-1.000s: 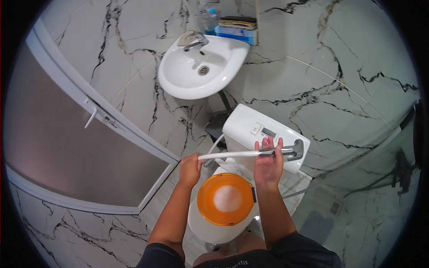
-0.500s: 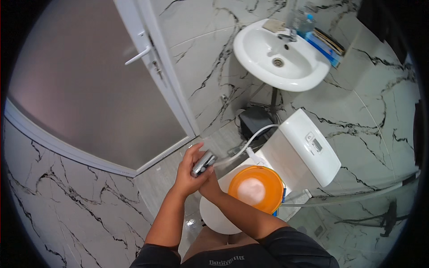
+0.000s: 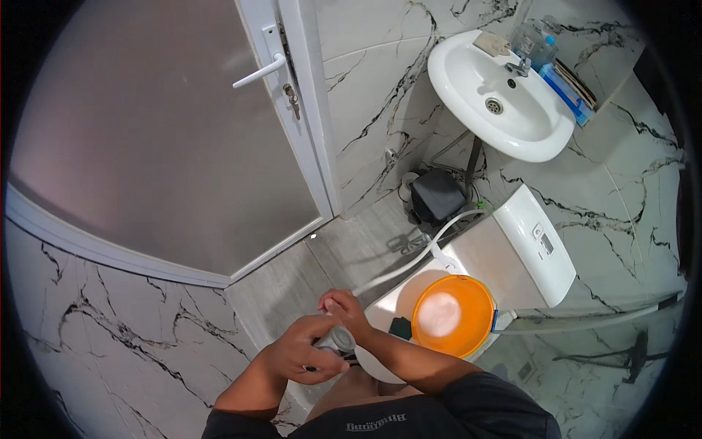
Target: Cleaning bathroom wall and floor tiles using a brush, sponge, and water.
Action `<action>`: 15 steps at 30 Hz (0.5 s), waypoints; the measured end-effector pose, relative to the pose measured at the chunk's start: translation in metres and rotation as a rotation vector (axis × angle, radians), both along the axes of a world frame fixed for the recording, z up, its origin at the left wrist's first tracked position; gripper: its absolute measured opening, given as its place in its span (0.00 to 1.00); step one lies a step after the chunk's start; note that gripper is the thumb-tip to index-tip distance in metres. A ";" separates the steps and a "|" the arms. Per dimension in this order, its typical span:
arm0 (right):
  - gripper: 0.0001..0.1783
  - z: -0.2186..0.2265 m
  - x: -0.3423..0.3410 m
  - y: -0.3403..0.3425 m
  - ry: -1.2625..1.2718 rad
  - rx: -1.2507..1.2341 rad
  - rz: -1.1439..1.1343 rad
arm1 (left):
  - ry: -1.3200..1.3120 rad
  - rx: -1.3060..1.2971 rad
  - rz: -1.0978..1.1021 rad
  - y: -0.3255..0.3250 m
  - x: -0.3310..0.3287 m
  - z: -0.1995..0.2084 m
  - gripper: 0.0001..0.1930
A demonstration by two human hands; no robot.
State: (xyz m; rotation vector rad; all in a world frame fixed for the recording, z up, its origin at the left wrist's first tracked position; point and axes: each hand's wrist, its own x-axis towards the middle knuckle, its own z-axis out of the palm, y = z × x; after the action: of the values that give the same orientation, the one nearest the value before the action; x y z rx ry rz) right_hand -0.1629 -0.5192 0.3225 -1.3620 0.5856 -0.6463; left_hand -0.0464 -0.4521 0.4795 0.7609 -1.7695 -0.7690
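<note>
My left hand (image 3: 303, 353) is wrapped round a silver spray head (image 3: 336, 339), held low in front of my body. Just beyond it, my right hand (image 3: 346, 309) is closed where the white hose (image 3: 398, 272) comes in, its fingers apparently wrapped round the hose end. The hose curves back behind the toilet. On the closed white toilet lid (image 3: 374, 369), to the right of my hands, stands an orange bucket (image 3: 474, 322) with whitish foam or liquid in it. A dark green sponge-like pad (image 3: 400, 328) lies against the bucket's left side.
The toilet tank (image 3: 523, 245) rises behind the bucket. A white sink (image 3: 468, 80) hangs on the far wall, with bottles (image 3: 537, 50) on its ledge. A dark bin (image 3: 436, 196) stands below it. On the left is a frosted door (image 3: 168, 139) with a handle (image 3: 259, 72).
Both hands have come down toward my body, and the spray head has tilted. My right hand now shows beyond the left. The view has shifted, and the dark green pad is now visible.
</note>
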 end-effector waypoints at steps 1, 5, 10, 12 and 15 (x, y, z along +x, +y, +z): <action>0.11 -0.002 0.012 0.001 -0.019 -0.082 -0.041 | -0.084 -0.056 0.009 -0.002 0.004 0.005 0.14; 0.13 -0.030 0.047 -0.025 -0.096 0.058 -0.106 | -0.462 -0.060 0.047 -0.023 -0.005 -0.015 0.15; 0.18 -0.085 0.023 -0.099 -0.308 0.820 -0.440 | -0.581 0.305 0.102 -0.078 -0.024 -0.119 0.07; 0.20 -0.110 -0.014 -0.120 -0.443 1.054 -0.653 | -0.696 0.494 0.056 -0.095 -0.027 -0.163 0.06; 0.19 -0.154 -0.047 -0.135 -0.300 1.098 -0.716 | -0.613 0.664 0.105 -0.110 -0.034 -0.216 0.05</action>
State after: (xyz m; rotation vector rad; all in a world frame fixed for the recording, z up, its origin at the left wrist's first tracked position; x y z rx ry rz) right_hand -0.2101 -0.6542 0.1685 0.0040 0.9860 -0.8751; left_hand -0.0806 -0.5625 0.2637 1.6575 -1.9836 -1.1547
